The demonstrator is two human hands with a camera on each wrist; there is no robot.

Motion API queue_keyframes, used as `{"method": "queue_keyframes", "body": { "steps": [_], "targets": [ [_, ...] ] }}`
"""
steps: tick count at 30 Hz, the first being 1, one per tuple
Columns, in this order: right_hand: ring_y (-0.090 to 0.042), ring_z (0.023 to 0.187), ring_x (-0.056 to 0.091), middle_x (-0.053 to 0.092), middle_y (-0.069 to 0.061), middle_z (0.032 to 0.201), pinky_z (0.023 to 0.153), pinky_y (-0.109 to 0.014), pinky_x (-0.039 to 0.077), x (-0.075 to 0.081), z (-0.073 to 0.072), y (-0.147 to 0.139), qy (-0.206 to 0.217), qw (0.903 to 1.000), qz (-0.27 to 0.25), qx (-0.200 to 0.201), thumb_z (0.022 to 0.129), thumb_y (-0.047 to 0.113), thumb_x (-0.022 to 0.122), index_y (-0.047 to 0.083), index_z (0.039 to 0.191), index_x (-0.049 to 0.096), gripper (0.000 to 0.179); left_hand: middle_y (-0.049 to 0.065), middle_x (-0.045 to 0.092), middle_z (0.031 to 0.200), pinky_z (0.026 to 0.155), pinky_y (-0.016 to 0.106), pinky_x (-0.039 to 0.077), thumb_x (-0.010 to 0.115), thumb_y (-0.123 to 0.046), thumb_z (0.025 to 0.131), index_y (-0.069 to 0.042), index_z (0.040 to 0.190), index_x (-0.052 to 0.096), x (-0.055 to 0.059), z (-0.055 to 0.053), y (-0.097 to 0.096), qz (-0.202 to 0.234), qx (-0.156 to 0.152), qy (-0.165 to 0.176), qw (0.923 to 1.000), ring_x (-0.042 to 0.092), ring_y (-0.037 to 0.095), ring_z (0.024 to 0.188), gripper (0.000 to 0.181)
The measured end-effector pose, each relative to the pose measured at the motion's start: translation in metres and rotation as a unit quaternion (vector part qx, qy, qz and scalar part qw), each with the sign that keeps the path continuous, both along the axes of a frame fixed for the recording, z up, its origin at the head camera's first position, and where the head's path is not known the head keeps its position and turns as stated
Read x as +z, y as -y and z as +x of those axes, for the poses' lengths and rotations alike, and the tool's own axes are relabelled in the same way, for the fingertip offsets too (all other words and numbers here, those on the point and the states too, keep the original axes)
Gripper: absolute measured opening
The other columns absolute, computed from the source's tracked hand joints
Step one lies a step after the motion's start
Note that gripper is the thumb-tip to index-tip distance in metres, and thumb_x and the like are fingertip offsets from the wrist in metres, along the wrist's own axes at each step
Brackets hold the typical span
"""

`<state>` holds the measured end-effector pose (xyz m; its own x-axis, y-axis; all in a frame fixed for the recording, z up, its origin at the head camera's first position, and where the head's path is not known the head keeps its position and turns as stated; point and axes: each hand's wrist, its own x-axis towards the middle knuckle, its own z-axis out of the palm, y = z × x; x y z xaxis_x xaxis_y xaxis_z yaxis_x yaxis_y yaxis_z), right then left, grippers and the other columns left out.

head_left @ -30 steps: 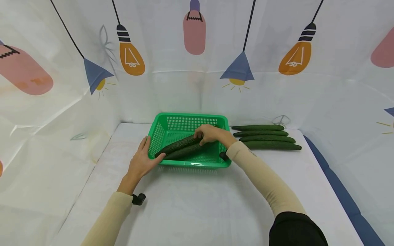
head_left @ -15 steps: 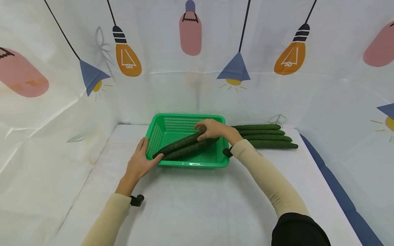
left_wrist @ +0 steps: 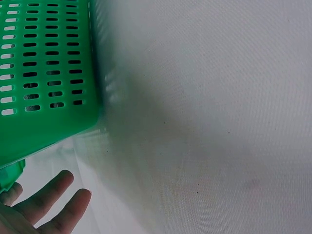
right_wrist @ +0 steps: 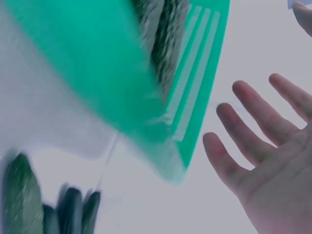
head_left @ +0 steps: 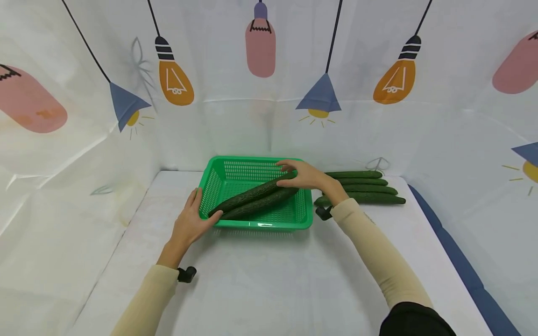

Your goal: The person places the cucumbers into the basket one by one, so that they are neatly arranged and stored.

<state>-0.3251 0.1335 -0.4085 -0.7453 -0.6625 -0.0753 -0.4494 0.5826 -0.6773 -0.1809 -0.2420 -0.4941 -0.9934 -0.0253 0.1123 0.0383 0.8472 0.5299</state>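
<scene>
Snug beige sleeves (head_left: 380, 254) end at a bare left hand (head_left: 192, 223) and right hand (head_left: 308, 177); black cloth (head_left: 416, 319) covers the right one's near end; small black devices (head_left: 187, 274) sit at both wrists.

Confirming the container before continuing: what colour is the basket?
The basket is bright green; the head view shows it best.

The basket (head_left: 252, 224) is coloured bright green and patterned with rows of little holes. Dark green is seen on the cucumbers (head_left: 261, 204). The table (head_left: 252, 280) is covered in white. The white cloth wall (head_left: 235, 126) is printed with orange bulbs (head_left: 176, 84), blue lamps (head_left: 319, 95) with yellow lights (head_left: 318, 113), and pink shapes (head_left: 260, 53), one with a purple top (head_left: 260, 10). Cream is seen on the sleeves (head_left: 378, 252).
</scene>
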Motion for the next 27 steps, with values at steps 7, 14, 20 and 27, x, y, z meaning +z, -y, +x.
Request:
{"method": "queue_keyframes", "body": {
  "steps": [7,14,20,27],
  "targets": [
    [-0.043,0.145,0.042,0.045,-0.018,0.157,0.109,-0.065,0.042,-0.006,0.006,-0.042,0.002,0.9987,-0.011,-0.049,0.093,0.052,0.071,0.019,0.162,0.035,0.084,0.017,0.015,0.172,0.091,0.071,0.049,0.058,-0.071,0.092,-0.015,0.168,0.007,-0.001,-0.001,0.0,0.001,-0.001,0.0,1.0,0.048,0.053,0.136,0.107],
    [-0.045,0.145,0.042,0.044,-0.021,0.158,0.11,-0.067,0.038,-0.025,0.005,-0.095,-0.019,0.9934,0.004,-0.113,0.095,0.055,0.068,0.02,0.163,0.032,0.084,0.016,0.015,0.172,0.093,0.071,0.048,0.058,-0.071,0.092,-0.016,0.168,0.007,-0.001,-0.001,0.001,0.005,0.001,0.003,1.0,0.048,0.053,0.137,0.107],
    [-0.047,0.146,0.038,0.042,-0.024,0.158,0.113,-0.071,0.032,-0.042,0.008,-0.138,-0.017,0.9858,0.036,-0.163,0.095,0.06,0.065,0.018,0.163,0.031,0.088,0.015,0.014,0.173,0.094,0.073,0.046,0.058,-0.071,0.092,-0.017,0.168,0.006,-0.001,-0.001,0.002,0.005,0.004,0.007,1.0,0.047,0.054,0.137,0.107],
    [-0.052,0.144,0.036,0.04,-0.03,0.157,0.11,-0.073,0.033,-0.059,0.018,-0.184,-0.019,0.9766,0.058,-0.206,0.095,0.057,0.065,0.009,0.163,0.028,0.091,0.015,0.014,0.173,0.094,0.071,0.047,0.057,-0.072,0.092,-0.017,0.168,0.005,-0.003,-0.002,0.002,0.003,0.0,0.004,1.0,0.046,0.053,0.138,0.107]
  ]
}}
